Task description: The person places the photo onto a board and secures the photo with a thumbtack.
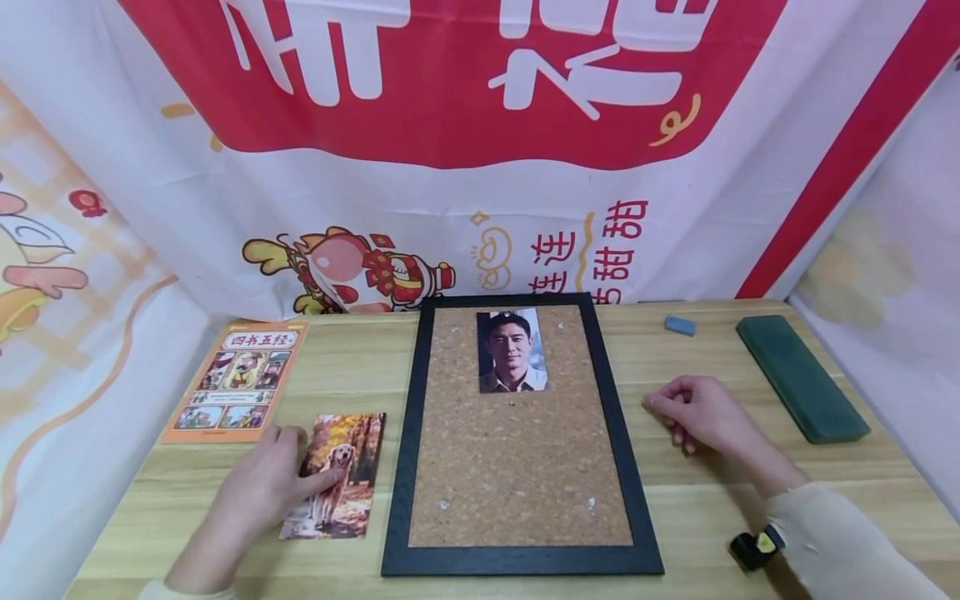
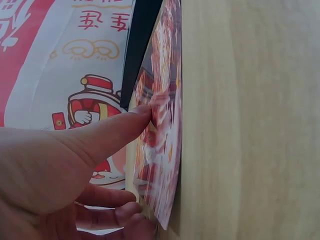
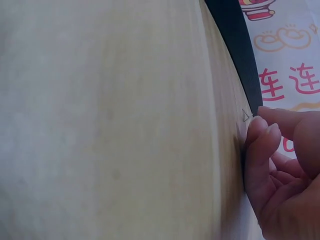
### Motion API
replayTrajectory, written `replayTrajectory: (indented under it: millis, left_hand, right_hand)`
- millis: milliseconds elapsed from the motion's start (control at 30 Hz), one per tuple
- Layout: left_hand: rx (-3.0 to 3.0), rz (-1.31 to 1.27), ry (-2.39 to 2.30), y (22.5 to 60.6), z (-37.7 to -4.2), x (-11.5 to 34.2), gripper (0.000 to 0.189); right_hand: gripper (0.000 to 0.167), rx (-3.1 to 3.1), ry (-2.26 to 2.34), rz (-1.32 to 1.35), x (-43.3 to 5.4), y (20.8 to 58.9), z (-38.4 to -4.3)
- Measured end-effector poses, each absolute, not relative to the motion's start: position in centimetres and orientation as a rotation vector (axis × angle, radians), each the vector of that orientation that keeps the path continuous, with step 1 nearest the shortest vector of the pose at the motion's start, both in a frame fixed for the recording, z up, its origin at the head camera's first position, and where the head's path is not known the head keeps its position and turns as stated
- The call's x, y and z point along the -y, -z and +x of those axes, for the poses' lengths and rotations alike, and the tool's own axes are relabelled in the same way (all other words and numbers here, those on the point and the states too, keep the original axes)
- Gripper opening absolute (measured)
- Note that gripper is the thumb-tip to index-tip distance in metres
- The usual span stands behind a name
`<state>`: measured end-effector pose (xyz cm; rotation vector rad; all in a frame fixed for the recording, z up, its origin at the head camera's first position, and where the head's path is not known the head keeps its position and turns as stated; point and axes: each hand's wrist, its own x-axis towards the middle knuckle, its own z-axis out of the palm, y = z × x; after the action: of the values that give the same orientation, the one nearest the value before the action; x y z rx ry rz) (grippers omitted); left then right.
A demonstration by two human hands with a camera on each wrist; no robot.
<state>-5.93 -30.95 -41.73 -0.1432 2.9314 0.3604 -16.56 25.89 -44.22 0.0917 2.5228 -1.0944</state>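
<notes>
Left hand point(image 1: 258, 483): pinching dog photo point(image 1: 341, 467) on counter point(image 1: 675, 500). Right hand point(image 1: 701, 412): loosely curled, holding nothing, beside corkboard point(image 1: 517, 467).

You are seated at a makeshift recording booth, not a lived-in room; printed festive banners point(image 1: 480, 125) in red and white with cartoon figures hang as backdrop on three sides; a light wooden table point(image 1: 697, 508) fills the space; on it lie a cork pinboard point(image 1: 517, 467), a booklet point(image 1: 236, 382) and a green case point(image 1: 801, 377), laid out as props.
</notes>
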Motion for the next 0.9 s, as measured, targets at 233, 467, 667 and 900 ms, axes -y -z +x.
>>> replayTrajectory:
  millis: [233, 467, 667, 900]
  left_hand:
    - [-2.891, -0.175, -0.404, 41.9, -6.0, 30.8, 0.099]
    - [-2.873, -0.192, -0.506, 42.3, -6.2, 31.5, 0.099]
    - [-2.817, -0.255, -0.563, 42.3, -6.2, 32.1, 0.1]
    - [-2.837, -0.214, -0.645, 42.5, -5.7, 32.4, 0.084]
  right_hand:
    - [0.036, -2.54, 1.067, 0.093, -25.7, 44.3, -16.5]
    - [0.033, -2.555, 1.052, 0.072, -25.5, 44.3, -16.3]
    - [0.032, -2.584, 1.01, 0.019, -25.2, 44.2, -16.0]
    - [0.023, -2.618, 0.97, -0.015, -25.1, 44.2, -15.9]
